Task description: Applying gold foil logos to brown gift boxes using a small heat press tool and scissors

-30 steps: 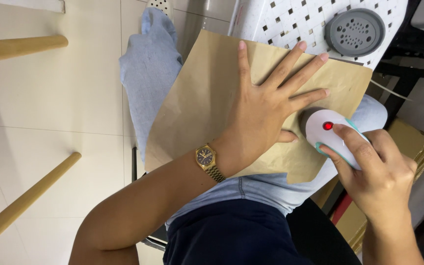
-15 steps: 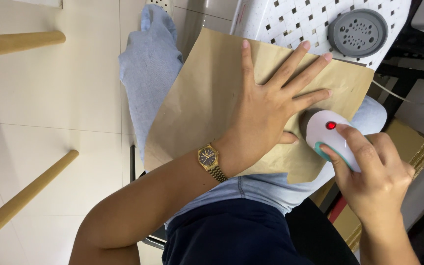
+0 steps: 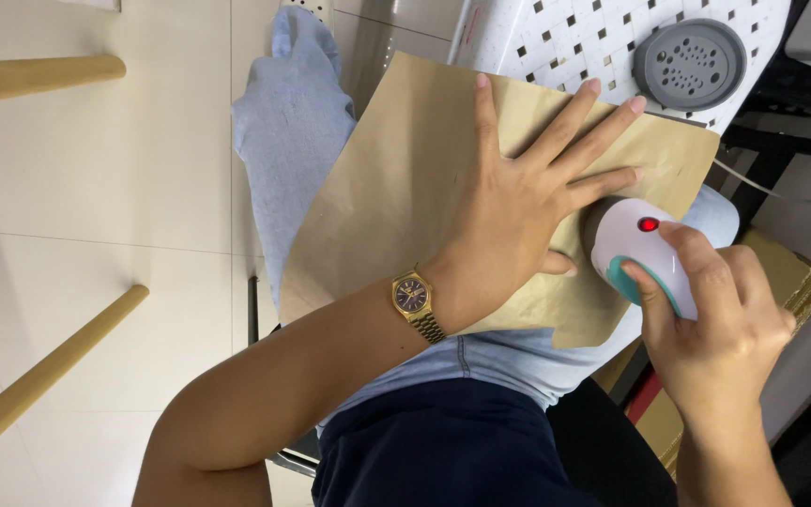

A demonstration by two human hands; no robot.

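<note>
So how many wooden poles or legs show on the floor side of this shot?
2. One wooden pole lies along the top left edge; the other wooden pole slants across the lower left, over the pale tiled floor. More may lie outside the frame.

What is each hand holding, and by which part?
Right hand grips the white device around its rear end. Left hand holds nothing, pressing flat on the brown paper.

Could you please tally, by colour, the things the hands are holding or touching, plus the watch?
Brown: 1, the paper sheet under the left hand
White: 1, the handheld device in the right hand
Gold: 1, the wristwatch
Total: 3
</note>
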